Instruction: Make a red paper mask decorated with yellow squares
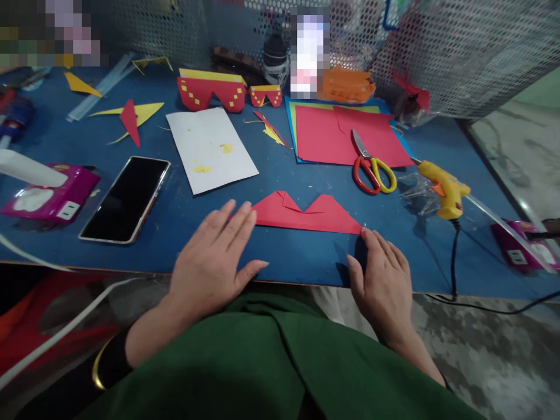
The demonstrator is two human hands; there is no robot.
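A folded red paper (pixel 306 219) with two peaks and a notch between them lies flat near the table's front edge. Over its left end rests my left hand (pixel 214 251), fingers stretched out and thumb apart. At the paper's right corner the fingertips of my right hand (pixel 382 274) touch the edge, its thumb spread away. Neither hand grips anything. Red and yellow scissors (pixel 371 168) lie beyond my right hand, blades over a stack of red sheets (pixel 324 140). A yellow glue gun (pixel 446 188) sits further right.
Left of the hands lie a black phone (pixel 126 199) and a white sheet (pixel 210 149) with yellow scraps. Two red and yellow paper masks (pixel 212 92) stand at the back. Purple lamp bases (pixel 52 192) flank the table, and a perforated metal panel (pixel 184 35) rises behind.
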